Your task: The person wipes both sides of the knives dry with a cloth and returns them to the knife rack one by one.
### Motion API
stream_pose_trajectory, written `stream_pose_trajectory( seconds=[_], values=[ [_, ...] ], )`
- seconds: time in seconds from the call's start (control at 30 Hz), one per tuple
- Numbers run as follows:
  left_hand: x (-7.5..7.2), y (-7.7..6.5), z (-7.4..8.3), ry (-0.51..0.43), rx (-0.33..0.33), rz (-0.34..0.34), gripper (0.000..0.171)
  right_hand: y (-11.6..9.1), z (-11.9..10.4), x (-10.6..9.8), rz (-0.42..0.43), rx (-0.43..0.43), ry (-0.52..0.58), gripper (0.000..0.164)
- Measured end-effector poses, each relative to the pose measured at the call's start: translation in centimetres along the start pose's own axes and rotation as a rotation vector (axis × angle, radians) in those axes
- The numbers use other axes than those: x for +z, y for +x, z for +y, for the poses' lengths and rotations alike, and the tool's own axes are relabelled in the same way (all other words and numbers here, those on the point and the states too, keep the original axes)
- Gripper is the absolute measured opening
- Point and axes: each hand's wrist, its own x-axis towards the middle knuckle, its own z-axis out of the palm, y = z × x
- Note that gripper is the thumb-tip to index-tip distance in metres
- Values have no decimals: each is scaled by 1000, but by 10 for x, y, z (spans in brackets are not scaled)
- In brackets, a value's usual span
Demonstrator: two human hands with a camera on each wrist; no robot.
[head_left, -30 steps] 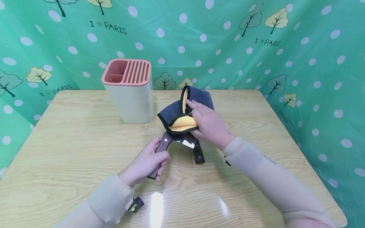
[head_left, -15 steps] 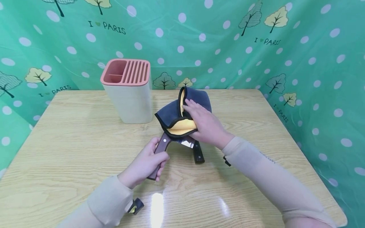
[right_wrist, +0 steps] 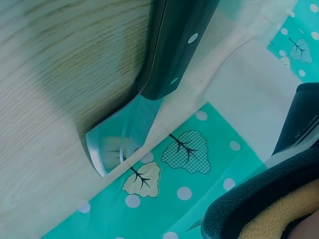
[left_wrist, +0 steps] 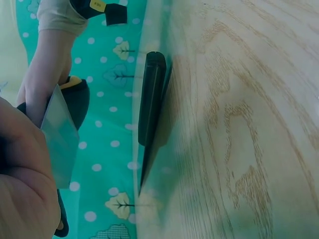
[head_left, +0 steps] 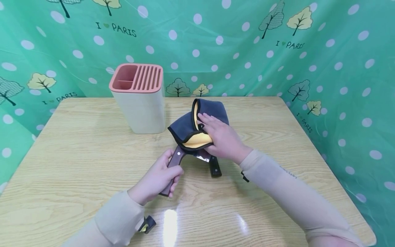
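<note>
My left hand grips the brown riveted handle of a cleaver, held above the table. A navy cloth with yellow lining and black edging is folded over its broad blade, most of which it hides; a shiny corner shows below. My right hand holds the cloth against the blade, fingers laid across it, thumb hidden. In the left wrist view the blade is a wide grey sheet beside my left palm. Under the cloth lies a second knife, black-handled, its blade visible in the right wrist view.
A white knife block with a pink slotted top stands at the back left of the wooden table. A green dotted curtain hangs behind the table and along its sides.
My right hand and the cloth have shifted slightly nearer and left along the blade, toward the handle. The left hand, the second knife and the block stay practically in place.
</note>
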Motion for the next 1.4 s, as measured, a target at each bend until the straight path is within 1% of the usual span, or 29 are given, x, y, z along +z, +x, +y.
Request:
stream_pose_trajectory(
  seconds=[0.03,0.1,0.17,0.27,0.33,0.4,0.5,0.57,0.7,0.73,0.8,0.83,1.0,1.23,1.4],
  values=[
    [0,0,0,-2,-1,0,36,0,-1,0,1,-3,7,27],
    [1,0,0,-3,-1,3,36,-1,-3,0,-11,-9,17,21],
    [1,1,0,-5,-1,7,37,-2,-6,-1,-29,-20,26,23],
    [0,1,-1,-6,5,18,39,-4,-11,-1,-44,-50,33,29],
    [-1,1,-1,-10,10,25,42,-6,-13,-1,-37,-82,42,38],
    [-2,1,-2,-10,22,24,46,-7,-15,1,-17,-124,57,45],
    [-4,1,-3,-10,39,12,45,-10,-19,2,25,-204,86,53],
    [-5,1,-4,-4,44,10,39,-12,-22,3,50,-253,104,51],
    [-7,-2,-3,18,11,41,10,-15,-28,2,70,-326,131,50],
    [-7,-2,-3,26,-1,53,8,-16,-29,2,74,-338,138,49],
    [-7,-3,-2,37,-22,69,15,-17,-31,2,80,-357,148,49],
    [-7,-3,-2,41,-29,75,17,-17,-32,2,84,-363,150,48],
    [-6,-3,-2,45,-36,78,18,-17,-33,1,102,-370,143,47],
    [-6,-3,-2,42,-28,71,20,-13,-33,2,108,-315,136,44],
    [-6,-1,-3,31,5,41,10,-8,-32,1,114,-269,124,43]
  ],
)
